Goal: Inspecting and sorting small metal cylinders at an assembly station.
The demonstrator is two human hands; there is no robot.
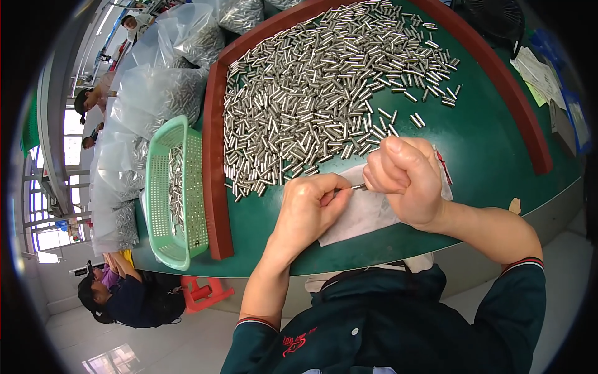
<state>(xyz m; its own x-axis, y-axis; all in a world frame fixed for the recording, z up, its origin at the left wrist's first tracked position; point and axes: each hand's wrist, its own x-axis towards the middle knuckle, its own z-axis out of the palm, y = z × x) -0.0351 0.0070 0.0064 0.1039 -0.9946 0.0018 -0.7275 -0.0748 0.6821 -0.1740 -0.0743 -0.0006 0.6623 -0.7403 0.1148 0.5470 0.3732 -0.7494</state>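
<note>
One pin (357,187) above the cloth (356,219) | left hand (311,207): knuckles up, thumb and forefinger pinching one end | right hand (405,179): fisted, thumb uppermost, gripping the other

From the left hand (308,209) and the right hand (405,181), the widest free room is at 2 to 3 o'clock: bare table (489,146) until the raised right rail (514,103). The heap of metal pins (299,112) fills 10 to 12 o'clock, so only above it there is passage; a few loose ones lie at 1. At 9 the left rail (216,168) stands, with the basket (195,199) just behind. The person's shirt (374,311) closes 6 o'clock.
</note>
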